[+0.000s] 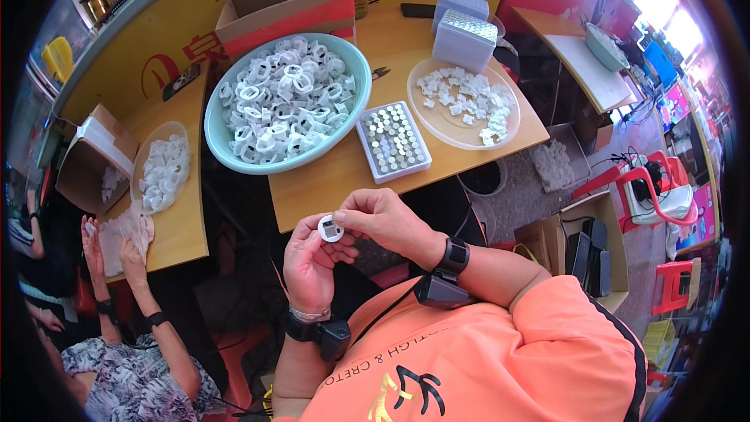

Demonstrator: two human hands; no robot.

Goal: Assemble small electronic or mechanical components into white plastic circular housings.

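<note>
Between my two hands is a small round white plastic piece (pixel 330 228) with a dark and silvery patch in its middle. My left hand (pixel 310 266) holds it from the left with the fingers curled. On the other side, my right hand (pixel 381 219) pinches its edge between thumb and fingers. Beyond them on the table stands a white tray (pixel 426 162) with rows of small silvery discs. A large pale green basin (pixel 215 144) is heaped with white ring-shaped plastic parts (pixel 293 101). To the right, a shallow round tray (pixel 461 141) carries small white pieces (pixel 469 98).
White boxes (pixel 464 43) stand behind the round tray, and an open cardboard box (pixel 285 12) is behind the basin. At the left, a co-worker's hands (pixel 133 262) are over a cloth by another table. Below right lies a carton (pixel 598 250) with black items.
</note>
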